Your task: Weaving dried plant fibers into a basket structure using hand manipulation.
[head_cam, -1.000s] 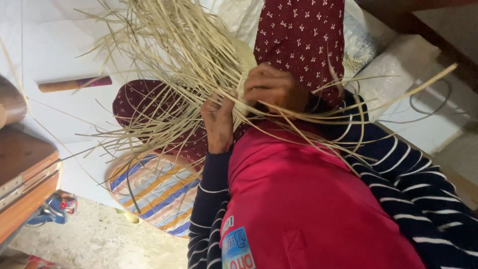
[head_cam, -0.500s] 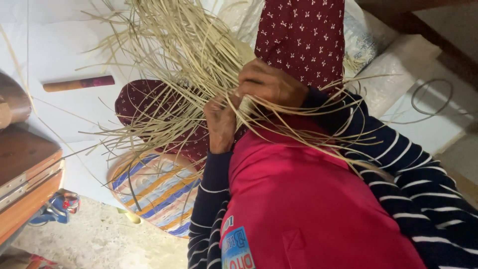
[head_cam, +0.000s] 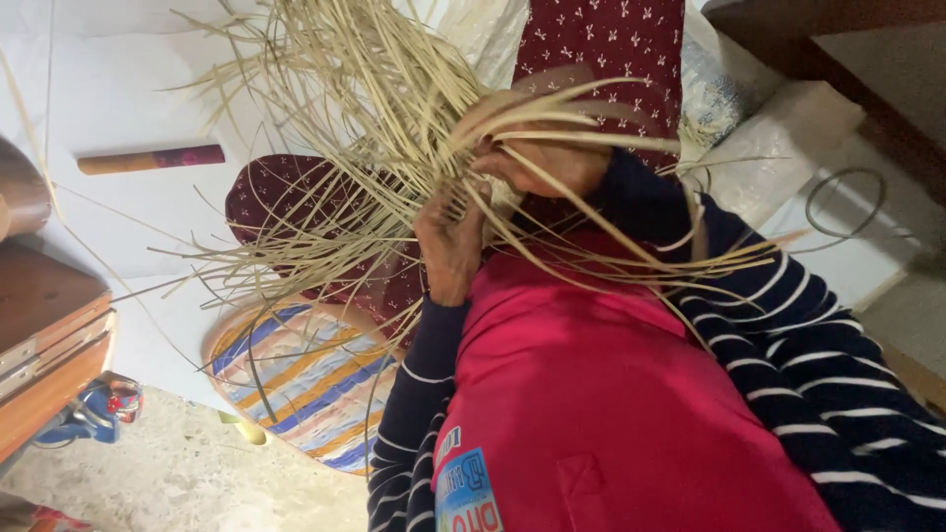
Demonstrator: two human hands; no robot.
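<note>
A loose bundle of pale cane strips fans out over my lap, with many ends sticking up and to the left. My left hand grips the strips from below, where they come together. Just above it, my right hand is closed on several strips that bend over its knuckles and sweep to the right. The two hands almost touch. Navy striped sleeves and a red vest fill the lower right. My legs in dark red patterned cloth lie under the strips.
A wooden stick lies on the white sheet at the left. A striped woven mat sits below my knee. Wooden furniture stands at the left edge. A wire loop lies on the right.
My right hand has moved up and a little left, pulling strips so they arch over it. My left hand stays on the gathered strips.
</note>
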